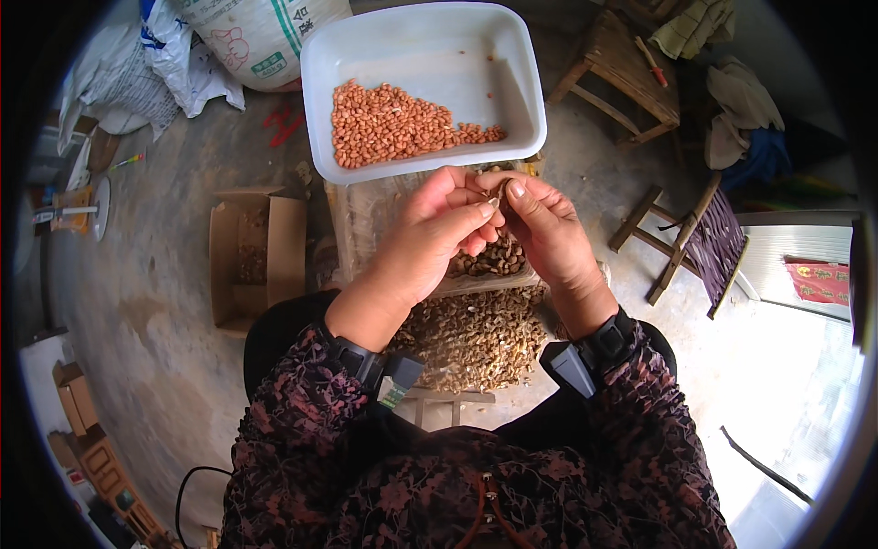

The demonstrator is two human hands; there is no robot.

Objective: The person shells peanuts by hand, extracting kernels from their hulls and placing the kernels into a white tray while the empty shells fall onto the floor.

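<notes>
My left hand (446,226) and my right hand (545,219) meet below the near rim of a white plastic tub (528,82). Between the right thumb and fingers is a brown peanut pod or shell piece (506,192). My left thumb and forefinger pinch a small pale piece of shell (494,202), almost touching it. Shelled reddish peanuts (405,127) lie heaped along the near left side of the tub. Under my hands stands a clear plastic-lined container (363,219) with unshelled peanuts (497,259) in it, partly hidden by the hands.
Empty peanut shells (473,336) form a pile nearer my body. An open cardboard box (288,233) stands at left. Woven sacks (267,41) are at the upper left. A wooden stool (631,68) and a folding stool with woven strap seat (717,240) stand at right.
</notes>
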